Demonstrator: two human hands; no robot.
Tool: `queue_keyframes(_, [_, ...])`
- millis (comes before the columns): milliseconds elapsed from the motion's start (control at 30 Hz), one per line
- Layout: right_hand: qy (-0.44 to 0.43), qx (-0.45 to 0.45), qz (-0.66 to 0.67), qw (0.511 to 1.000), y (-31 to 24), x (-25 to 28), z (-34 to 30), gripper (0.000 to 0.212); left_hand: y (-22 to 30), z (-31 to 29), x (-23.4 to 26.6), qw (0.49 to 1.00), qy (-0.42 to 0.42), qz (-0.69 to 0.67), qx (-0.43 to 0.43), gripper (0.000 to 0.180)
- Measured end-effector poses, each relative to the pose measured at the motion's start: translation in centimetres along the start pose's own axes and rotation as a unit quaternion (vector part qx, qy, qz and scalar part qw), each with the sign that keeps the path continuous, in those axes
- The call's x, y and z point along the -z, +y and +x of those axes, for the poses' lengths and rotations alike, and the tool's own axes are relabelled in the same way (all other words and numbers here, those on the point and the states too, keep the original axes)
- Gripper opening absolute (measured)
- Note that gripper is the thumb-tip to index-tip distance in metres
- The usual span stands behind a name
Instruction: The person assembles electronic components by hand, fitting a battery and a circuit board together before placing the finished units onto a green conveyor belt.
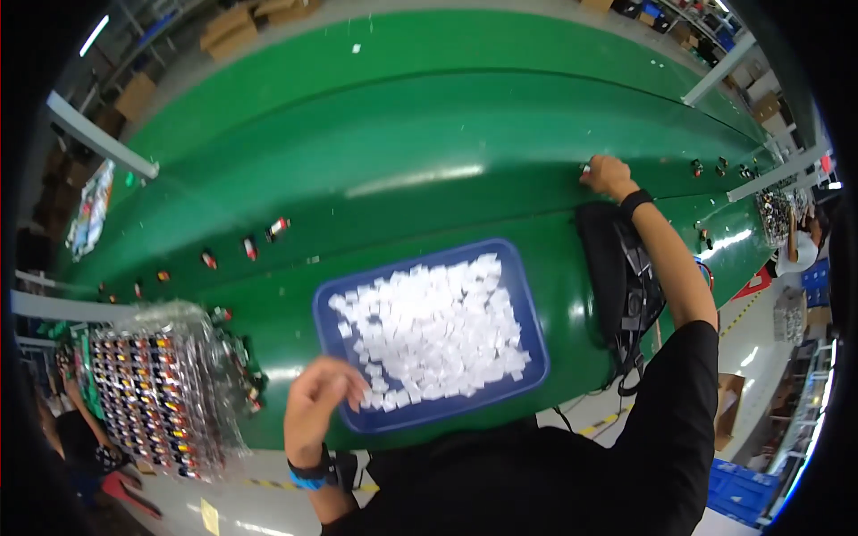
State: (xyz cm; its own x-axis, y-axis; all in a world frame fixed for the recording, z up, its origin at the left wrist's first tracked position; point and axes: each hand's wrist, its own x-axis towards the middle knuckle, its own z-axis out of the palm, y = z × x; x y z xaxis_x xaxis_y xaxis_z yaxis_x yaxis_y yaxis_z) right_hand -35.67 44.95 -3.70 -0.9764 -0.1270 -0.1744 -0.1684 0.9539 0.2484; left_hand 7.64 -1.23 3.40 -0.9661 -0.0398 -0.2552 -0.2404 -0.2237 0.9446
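A blue tray point(539, 344) full of small white square pieces point(438, 326) sits in front of me on the green work surface. My left hand point(320, 400) hovers at the tray's near left corner, close to the white pieces. Its fingers look bent but are smeared by motion, so whether they hold anything is unclear. Farther off, my right arm stretches to the right over the green belt. There my right hand point(609, 176) is closed, its fingertips pinching a small part point(585, 168) with a white patch, mostly covered by the fingers.
At left, clear plastic trays point(152, 389) hold rows of small red, black and yellow parts. Several similar parts point(250, 247) lie along the belt on both sides. A black bag point(601, 268) lies right of the tray. Grey posts point(103, 134) flank the belt; other people work at both ends.
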Motion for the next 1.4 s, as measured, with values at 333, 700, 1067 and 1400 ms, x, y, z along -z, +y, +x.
queue_keyframes(333, [0.118,0.300,0.308,0.895,-15.4,12.8,-13.4,0.016,2.0,7.8,-0.1,0.999,-0.041,-0.012,-0.003,0.025])
queue_keyframes(700, [0.187,0.387,0.449,0.784,-22.5,14.1,-20.2,0.027,4.5,11.2,-3.5,0.988,-0.154,0.023,0.025,0.041])
queue_keyframes(1067, [-0.069,0.187,0.735,0.648,-22.6,14.0,-19.7,0.044,6.0,13.7,-4.8,0.989,-0.080,0.088,-0.090,0.043])
queue_keyframes(1400, [0.066,0.265,0.645,0.713,-24.1,15.6,-17.4,0.015,6.7,14.8,-3.8,0.968,-0.069,0.178,-0.164,0.035])
